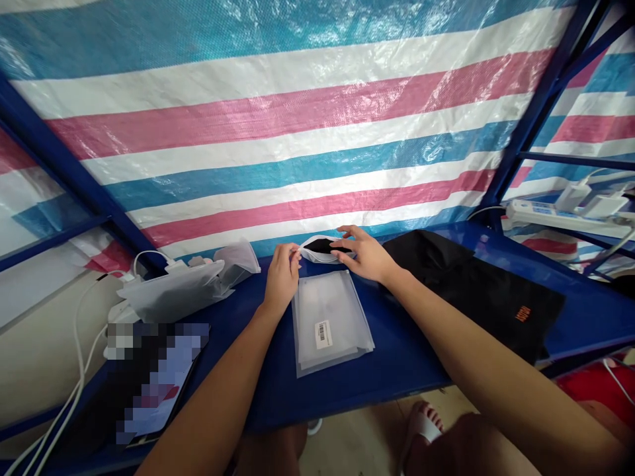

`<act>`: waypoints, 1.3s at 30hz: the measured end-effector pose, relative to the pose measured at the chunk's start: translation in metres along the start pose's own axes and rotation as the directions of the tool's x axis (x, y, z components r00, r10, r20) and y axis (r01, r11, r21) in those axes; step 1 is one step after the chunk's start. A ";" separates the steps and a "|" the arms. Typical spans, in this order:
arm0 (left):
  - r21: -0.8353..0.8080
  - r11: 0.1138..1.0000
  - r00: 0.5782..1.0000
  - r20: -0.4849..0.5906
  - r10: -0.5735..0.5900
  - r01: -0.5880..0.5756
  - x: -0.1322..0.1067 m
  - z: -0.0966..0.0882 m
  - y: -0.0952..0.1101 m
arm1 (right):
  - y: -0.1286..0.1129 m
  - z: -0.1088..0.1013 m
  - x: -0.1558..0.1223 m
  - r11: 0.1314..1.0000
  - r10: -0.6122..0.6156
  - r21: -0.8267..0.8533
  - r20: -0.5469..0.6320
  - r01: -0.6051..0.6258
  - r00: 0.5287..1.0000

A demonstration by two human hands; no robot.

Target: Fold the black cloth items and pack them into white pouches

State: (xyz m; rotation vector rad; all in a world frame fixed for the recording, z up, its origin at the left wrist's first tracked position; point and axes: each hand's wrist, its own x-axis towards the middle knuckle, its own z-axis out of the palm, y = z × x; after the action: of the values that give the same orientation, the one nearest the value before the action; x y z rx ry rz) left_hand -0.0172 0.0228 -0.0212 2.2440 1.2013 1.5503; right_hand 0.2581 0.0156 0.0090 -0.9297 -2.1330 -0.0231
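A frosted plastic bag stands with its mouth spread wide at the back of the blue table, and something black shows inside it. My left hand is closed, its thumb and fingers pinching the left corner of the bag's mouth. At the right side of the opening is my right hand, fingers apart, with some fingertips reaching into the mouth over the black contents. Just in front lie flat frosted bags, the top one bearing a white barcode label.
Black fabric with orange lettering lies on the right of the blue table. To the left are more frosted bags, white cables and a tablet-like screen, partly blurred. A power strip sits far right. Striped sheeting hangs behind.
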 end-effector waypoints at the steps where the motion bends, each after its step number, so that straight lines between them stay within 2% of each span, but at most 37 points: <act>1: -0.034 0.999 1.000 -0.010 -0.010 0.010 0.000 0.002 -0.001 | 0.000 0.003 0.000 1.000 0.016 -0.002 0.004 -0.016 1.000; 5: -0.166 0.979 0.989 -0.070 -0.129 0.116 0.002 0.011 -0.010 | 0.006 0.012 0.000 0.981 0.184 0.065 -0.043 -0.181 0.982; 8: -0.184 0.970 0.984 -0.043 -0.172 0.161 0.003 0.013 -0.010 | 0.010 0.017 0.001 0.888 0.376 0.336 -0.137 -0.315 0.916; 9: -0.181 0.969 0.985 -0.015 -0.172 0.166 0.003 0.012 -0.008 | 0.010 0.019 0.002 0.819 0.433 0.471 -0.133 -0.328 0.891; 11: -0.176 0.969 0.985 0.049 -0.165 0.172 0.003 0.009 0.000 | 0.007 0.023 0.004 0.618 0.507 0.722 -0.061 -0.313 0.860; 13: -0.183 0.964 0.979 0.100 -0.175 0.191 0.002 0.007 0.007 | 0.000 0.027 0.006 0.406 0.525 0.870 0.030 -0.281 0.851; 16: -0.294 0.913 0.957 0.146 -0.250 0.283 0.002 0.010 0.010 | -0.010 0.029 0.008 0.209 0.537 0.932 0.144 -0.297 0.831; 19: -0.527 0.759 0.923 0.193 -0.332 0.383 0.002 0.016 0.009 | -0.014 0.031 0.007 0.091 0.534 0.905 0.307 -0.415 0.788; 22: -0.649 0.628 0.896 0.217 -0.388 0.429 0.003 0.020 0.016 | -0.012 0.038 0.004 0.056 0.505 0.881 0.380 -0.469 0.775; 27: -0.704 0.491 0.832 0.267 -0.487 0.513 0.005 0.016 0.033 | -0.013 0.045 0.002 0.018 0.466 0.889 0.397 -0.457 0.791; 30: -0.723 0.455 0.810 0.245 -0.534 0.519 0.005 0.016 0.034 | -0.016 0.039 0.003 -0.006 0.437 0.891 0.410 -0.453 0.801; 33: -0.724 0.446 0.790 0.221 -0.572 0.525 0.004 0.019 0.029 | -0.020 0.030 0.005 -0.014 0.406 0.879 0.441 -0.477 0.800; 35: -0.723 0.463 0.798 0.201 -0.569 0.513 0.002 0.021 0.025 | -0.023 0.025 0.006 -0.019 0.389 0.869 0.462 -0.494 0.797; 37: -0.696 0.542 0.834 0.150 -0.531 0.470 0.001 0.020 0.023 | -0.026 0.023 0.007 -0.023 0.383 0.860 0.478 -0.509 0.790; 39: -0.621 0.667 0.881 0.083 -0.466 0.411 0.000 0.018 0.022 | -0.030 0.023 0.007 -0.018 0.397 0.856 0.480 -0.516 0.783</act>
State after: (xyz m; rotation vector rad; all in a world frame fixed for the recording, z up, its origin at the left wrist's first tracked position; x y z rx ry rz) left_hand 0.0097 0.0135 -0.0173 1.3478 0.9470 1.5400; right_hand 0.2210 0.0054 0.0061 -0.6861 -1.2073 1.6497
